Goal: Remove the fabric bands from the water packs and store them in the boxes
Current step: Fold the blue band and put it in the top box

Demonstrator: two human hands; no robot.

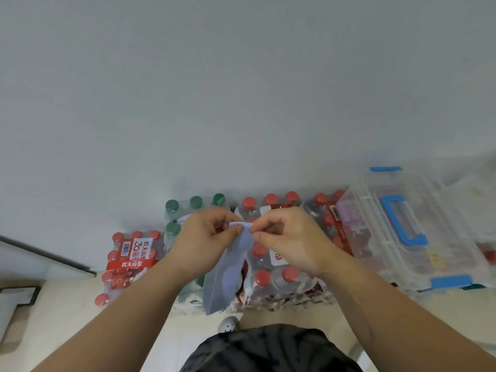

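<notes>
Left hand [206, 237] and right hand [287, 237] pinch a pale-blue fabric band [228, 275] over the water packs [279, 280]; next, probably into the clear box [440, 248].

A plain, pale grey-white wall [241, 89] fills the upper half of the view. The light on it is soft and even, with no hard shadows. Low in the frame the wall meets a cream-coloured floor [69, 304]. At the left a thin dark strip [48, 253] runs slantwise along the foot of the wall. Below it a pale, dark-edged shape [16, 296] sits at floor level, and what it is cannot be told.
</notes>
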